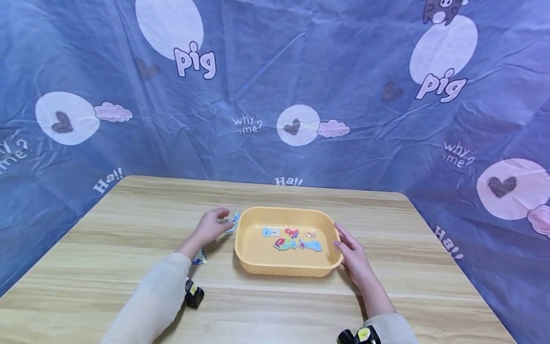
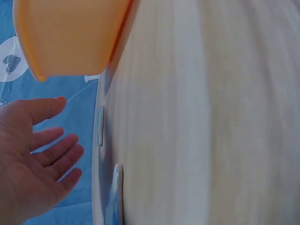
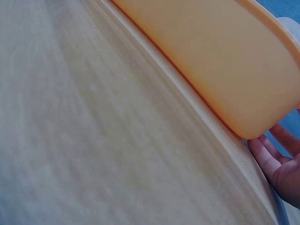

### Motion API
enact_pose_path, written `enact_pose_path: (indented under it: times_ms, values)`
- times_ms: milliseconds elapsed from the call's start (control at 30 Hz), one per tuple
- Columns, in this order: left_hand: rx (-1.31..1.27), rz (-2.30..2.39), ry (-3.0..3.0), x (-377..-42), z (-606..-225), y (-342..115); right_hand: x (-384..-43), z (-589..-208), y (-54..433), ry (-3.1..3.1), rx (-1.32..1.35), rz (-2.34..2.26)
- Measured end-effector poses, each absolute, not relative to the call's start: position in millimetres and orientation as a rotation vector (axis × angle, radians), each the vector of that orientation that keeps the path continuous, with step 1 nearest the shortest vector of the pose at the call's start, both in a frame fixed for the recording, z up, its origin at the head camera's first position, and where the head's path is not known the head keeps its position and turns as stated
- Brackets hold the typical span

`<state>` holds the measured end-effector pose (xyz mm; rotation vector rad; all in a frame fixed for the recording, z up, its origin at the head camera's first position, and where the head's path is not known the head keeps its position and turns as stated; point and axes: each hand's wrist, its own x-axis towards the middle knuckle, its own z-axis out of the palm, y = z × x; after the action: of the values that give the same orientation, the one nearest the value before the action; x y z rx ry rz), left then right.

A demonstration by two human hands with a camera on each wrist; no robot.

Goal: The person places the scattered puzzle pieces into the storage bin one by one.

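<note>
A shallow yellow-orange plastic tray point(image 1: 283, 270) stands on the table. Inside lie several flat, irregularly cut printed pieces, among them a red-and-green one point(image 1: 285, 244) and a light-blue one point(image 1: 310, 245). My right hand point(image 1: 355, 260) holds the tray's right end, thumb over the rim and fingers along the outer wall. Left of the tray my left hand point(image 1: 209, 226) hovers with fingers apart and nothing between them. Just beyond its fingertips, beside the tray wall, is a blue printed piece point(image 1: 235, 220). Another blue-and-white piece point(image 1: 200, 258) lies partly hidden by the left forearm.
The wood-grain table point(image 1: 266, 310) extends around the tray on all sides. A blue printed cloth point(image 1: 258, 157) hangs behind the table and along its sides. Each wrist carries a small black camera, such as the left wrist camera point(image 1: 194, 294).
</note>
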<state>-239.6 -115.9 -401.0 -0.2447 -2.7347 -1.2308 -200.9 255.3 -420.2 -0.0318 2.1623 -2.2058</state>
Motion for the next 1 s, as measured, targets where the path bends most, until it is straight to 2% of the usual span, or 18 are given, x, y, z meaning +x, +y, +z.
enact_pose_path:
  times_ms: [633,1000]
  values:
    - [-0.13,-0.748,-2.806,-237.3,-416.6,-102.6,-201.3,-421.7,254.8,2.144,-0.042,-2.234]
    - [0.001,-0.712,-2.842,-237.1,-418.4,-100.2,-201.8,-421.4,254.6,2.145,-0.042,-2.23]
